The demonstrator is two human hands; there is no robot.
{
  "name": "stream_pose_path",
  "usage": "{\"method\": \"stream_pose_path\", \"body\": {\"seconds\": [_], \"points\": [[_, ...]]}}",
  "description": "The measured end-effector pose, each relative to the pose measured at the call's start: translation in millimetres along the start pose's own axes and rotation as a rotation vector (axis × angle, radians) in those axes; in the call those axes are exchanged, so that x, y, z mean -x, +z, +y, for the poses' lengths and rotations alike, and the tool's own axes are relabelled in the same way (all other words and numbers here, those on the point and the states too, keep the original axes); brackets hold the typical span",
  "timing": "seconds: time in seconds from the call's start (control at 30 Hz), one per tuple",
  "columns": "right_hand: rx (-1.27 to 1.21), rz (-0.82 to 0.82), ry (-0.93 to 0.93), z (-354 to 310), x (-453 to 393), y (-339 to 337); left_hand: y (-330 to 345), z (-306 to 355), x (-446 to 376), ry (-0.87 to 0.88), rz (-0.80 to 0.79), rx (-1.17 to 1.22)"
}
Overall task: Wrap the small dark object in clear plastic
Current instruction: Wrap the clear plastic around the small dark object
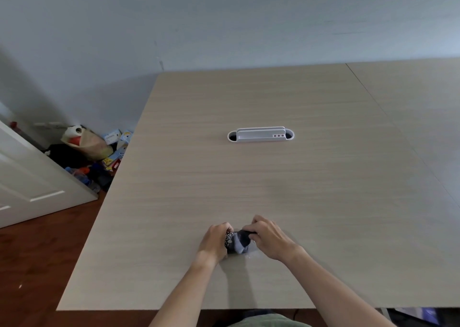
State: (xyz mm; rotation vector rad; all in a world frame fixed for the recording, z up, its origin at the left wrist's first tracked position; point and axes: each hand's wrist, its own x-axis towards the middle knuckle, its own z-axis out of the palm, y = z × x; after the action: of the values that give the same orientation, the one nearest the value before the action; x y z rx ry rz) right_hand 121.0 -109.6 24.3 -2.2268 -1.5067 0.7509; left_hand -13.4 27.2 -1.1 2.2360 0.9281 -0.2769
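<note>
Now | left hand and right hand both clasp dark object | no writing legible

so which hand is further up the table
The right hand: its knuckles sit further from the near edge than the left hand. Both grip the dark object.
</note>
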Motion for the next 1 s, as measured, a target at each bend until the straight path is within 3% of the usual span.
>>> {"method": "stream_pose_path", "body": {"seconds": [0.1, 0.17, 0.23, 0.33, 0.43, 0.5, 0.6, 0.73, 0.87, 1.0], "points": [[0.077, 0.015, 0.096, 15.8, 0.6, -8.2, 0.2, -1.4, -1.3, 0.007, -0.010, -0.029], [-0.019, 0.085, 0.146, 21.1, -3.3, -12.2, 1.1, -3.2, -2.7, 0.020, -0.015, -0.032], [-0.097, 0.109, 0.134, 13.5, -9.7, -12.4, 1.4, -5.7, -4.4, 0.018, -0.030, -0.020], [-0.122, 0.018, 0.087, 0.4, -14.0, -5.3, -0.3, -8.2, -5.9, 0.019, -0.041, 0.003], [0.023, -0.050, 0.115, 7.9, -8.2, -7.1, -1.3, -6.4, -5.8, 0.046, -0.036, -0.003], [0.084, 0.009, 0.167, 15.1, -7.8, -11.0, -1.1, -5.9, -6.2, 0.054, -0.036, -0.023], [-0.063, 0.102, 0.149, 9.0, -12.6, -10.2, -0.8, -8.0, -7.3, 0.056, -0.038, -0.028], [-0.090, -0.014, 0.095, -1.4, -6.0, 2.5, -1.1, -7.3, -6.8, 0.063, -0.028, -0.006], [0.097, 0.038, 0.199, 11.3, -3.3, -5.1, -0.4, -8.4, -8.3, 0.095, -0.033, -0.047], [-0.056, 0.074, 0.178, 2.2, -12.1, -5.4, 0.5, -11.5, -13.1, 0.137, -0.013, -0.070]]}}
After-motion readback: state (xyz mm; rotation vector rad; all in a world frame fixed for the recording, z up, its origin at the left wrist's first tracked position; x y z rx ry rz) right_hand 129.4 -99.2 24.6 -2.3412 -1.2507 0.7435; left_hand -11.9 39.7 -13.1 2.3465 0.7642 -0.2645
